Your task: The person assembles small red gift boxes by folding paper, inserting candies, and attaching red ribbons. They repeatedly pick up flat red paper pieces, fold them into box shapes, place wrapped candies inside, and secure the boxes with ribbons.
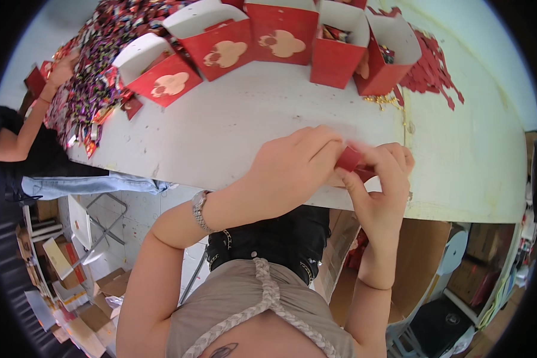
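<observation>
A metal-link watch (200, 212) circles the left wrist. The left hand (295, 167) and right hand (390, 174), fingers bent, grip a small red piece (348, 158) between them, near the front edge of the tabletop (221, 122). Piece: smooth, flat-faced, angular, partly blurred. Tabletop: white, dark-speckled. Beyond: open, tapered red boxes (282, 27) with white interiors; to their left, a heap of glossy multicoloured wrapped items (89, 83), another person's hand (61, 72) at its edge.

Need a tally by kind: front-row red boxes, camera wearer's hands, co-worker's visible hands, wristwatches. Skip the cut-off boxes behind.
Front-row red boxes: 5
Wearer's hands, left hand and right hand: 2
Co-worker's hand: 1
Wristwatch: 1
Total: 9
</observation>
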Demonstrator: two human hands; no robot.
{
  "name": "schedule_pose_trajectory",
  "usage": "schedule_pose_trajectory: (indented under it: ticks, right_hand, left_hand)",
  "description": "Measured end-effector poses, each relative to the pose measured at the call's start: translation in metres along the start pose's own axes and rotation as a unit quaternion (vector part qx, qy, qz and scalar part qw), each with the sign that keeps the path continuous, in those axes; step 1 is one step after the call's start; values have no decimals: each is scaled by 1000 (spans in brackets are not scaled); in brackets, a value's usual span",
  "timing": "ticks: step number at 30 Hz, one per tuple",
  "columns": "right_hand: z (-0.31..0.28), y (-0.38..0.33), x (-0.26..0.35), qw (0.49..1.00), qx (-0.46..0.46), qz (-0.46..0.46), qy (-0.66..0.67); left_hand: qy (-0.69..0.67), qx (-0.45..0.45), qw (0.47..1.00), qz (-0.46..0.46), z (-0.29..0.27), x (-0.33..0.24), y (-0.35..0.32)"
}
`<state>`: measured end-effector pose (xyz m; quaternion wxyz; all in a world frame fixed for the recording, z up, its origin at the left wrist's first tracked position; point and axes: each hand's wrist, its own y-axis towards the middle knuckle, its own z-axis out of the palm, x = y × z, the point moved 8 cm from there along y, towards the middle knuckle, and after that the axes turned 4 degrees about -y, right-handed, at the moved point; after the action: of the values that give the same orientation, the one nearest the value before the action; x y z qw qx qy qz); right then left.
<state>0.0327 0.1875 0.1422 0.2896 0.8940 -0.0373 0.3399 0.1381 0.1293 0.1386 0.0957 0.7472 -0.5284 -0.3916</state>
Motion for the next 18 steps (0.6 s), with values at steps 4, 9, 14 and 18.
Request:
schedule_pose_trajectory:
  ticks: [4, 9, 14, 18]
  right_hand:
    - [-7, -11, 12, 973, -88, -155, -144]
    - [-7, -30, 9, 978, -92, -142, -121]
    - [-137, -73, -25, 956, 83, 148, -239]
    - [-157, -87, -16, 840, 84, 66, -532]
  left_hand:
    - [-57, 32, 997, -40, 8, 3, 3]
    - [-83, -1, 996, -26, -22, 18, -8]
    - [466, -231, 840, -154, -191, 134, -70]
    - [171, -209, 941, -205, -178, 149, -91]
